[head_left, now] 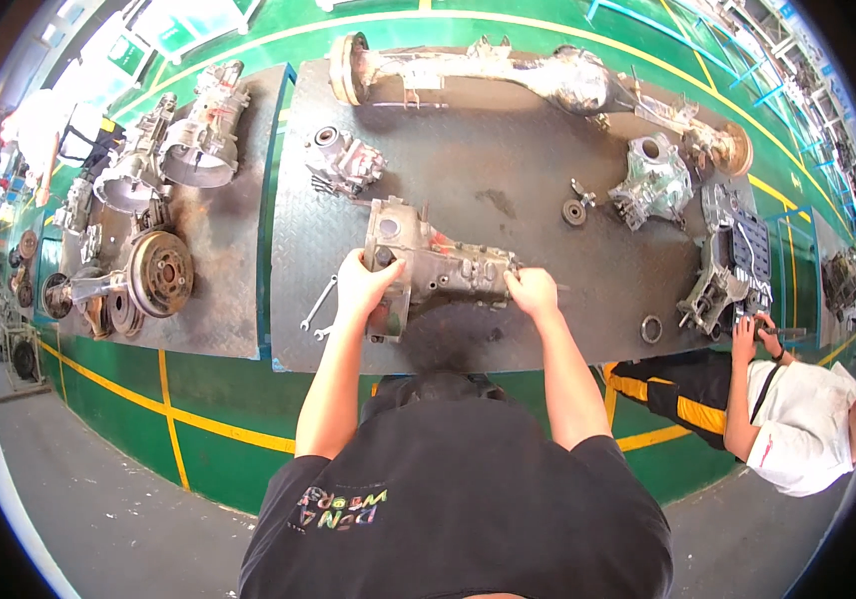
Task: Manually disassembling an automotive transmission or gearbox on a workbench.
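A grey metal gearbox (448, 268) lies lengthwise before me at the near side of the dark metal workbench (508, 160), its wide flanged end to the left. My left hand (366, 285) is closed on that wide end, thumb over the top. At the narrow right end, my right hand (534, 292) grips the casing with the fingers curled round it. The undersides of both grips are hidden. Left of the gearbox, close to my left forearm, lies an open-end wrench (319, 303) with another wrench end just below it.
A long axle (508, 75) spans the bench's far side. Castings stand at the back left (344, 160) and right (653, 180). A metal ring (651, 328) lies near right. A co-worker (797, 419) handles a casing at the right. Another bench holds bell housings (203, 130) and a brake drum (161, 274).
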### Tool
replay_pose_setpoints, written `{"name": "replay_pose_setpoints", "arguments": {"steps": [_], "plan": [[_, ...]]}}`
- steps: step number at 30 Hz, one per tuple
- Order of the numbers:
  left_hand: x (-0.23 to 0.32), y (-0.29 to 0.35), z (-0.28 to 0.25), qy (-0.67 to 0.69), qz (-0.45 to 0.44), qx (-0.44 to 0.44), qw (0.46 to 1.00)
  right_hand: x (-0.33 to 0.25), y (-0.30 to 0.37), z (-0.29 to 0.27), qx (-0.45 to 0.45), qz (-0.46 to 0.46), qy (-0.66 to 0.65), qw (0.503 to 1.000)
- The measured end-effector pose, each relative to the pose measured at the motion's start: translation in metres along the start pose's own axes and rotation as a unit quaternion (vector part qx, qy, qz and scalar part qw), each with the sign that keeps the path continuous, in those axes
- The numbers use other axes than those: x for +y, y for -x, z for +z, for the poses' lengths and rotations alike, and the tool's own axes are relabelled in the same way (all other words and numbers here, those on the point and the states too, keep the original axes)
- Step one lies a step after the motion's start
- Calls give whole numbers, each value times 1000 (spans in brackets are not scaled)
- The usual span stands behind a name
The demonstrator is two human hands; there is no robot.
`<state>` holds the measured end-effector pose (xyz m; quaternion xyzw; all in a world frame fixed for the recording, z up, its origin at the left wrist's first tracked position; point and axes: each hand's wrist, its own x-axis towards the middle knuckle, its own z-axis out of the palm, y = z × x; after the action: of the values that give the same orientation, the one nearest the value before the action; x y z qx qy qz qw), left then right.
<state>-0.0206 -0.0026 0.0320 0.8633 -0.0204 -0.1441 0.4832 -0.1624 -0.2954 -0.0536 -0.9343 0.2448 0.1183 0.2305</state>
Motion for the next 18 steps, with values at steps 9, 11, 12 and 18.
{"name": "replay_pose_setpoints", "arguments": {"steps": [9,11,12,18], "plan": [[34,19,-3,-31,7,-8,999,9,-5,-6,8,-11,-28,1000],[31,21,0,-34,3,-1,999,10,-10,-8,27,-36,-19,999],[29,22,1,-34,2,11,999,8,-13,-9,25,-33,-20,999],[-6,4,-3,-28,3,-10,1000,-2,-9,-8,-28,-29,35,999]]}}
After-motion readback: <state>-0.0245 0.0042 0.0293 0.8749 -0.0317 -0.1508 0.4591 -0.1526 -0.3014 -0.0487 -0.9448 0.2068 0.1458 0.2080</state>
